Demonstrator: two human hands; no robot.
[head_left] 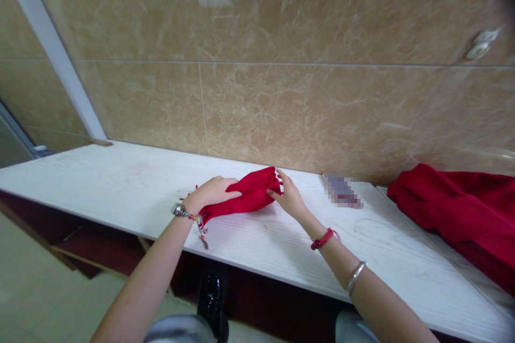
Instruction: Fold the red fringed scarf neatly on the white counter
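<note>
A red scarf (pixel 255 193), gathered into a long folded bundle, lies on the white wood-grain tabletop in front of me. Thin red strands stick out at its left end, by my wrist. My left hand (pixel 217 191) is closed over the left part of it, the thumb on top and the other fingers mostly hidden. At the right end, my right hand (pixel 286 193) grips the scarf's edge between thumb and fingers.
A larger heap of red cloth (pixel 454 214) lies at the table's right. Between it and my right hand is a flat, pixelated item (pixel 341 191). Behind the table (pixel 120 187) rises a tan marble-patterned wall (pixel 281 107) with an outlet (pixel 483 43). Open shelves (pixel 92 244) sit underneath.
</note>
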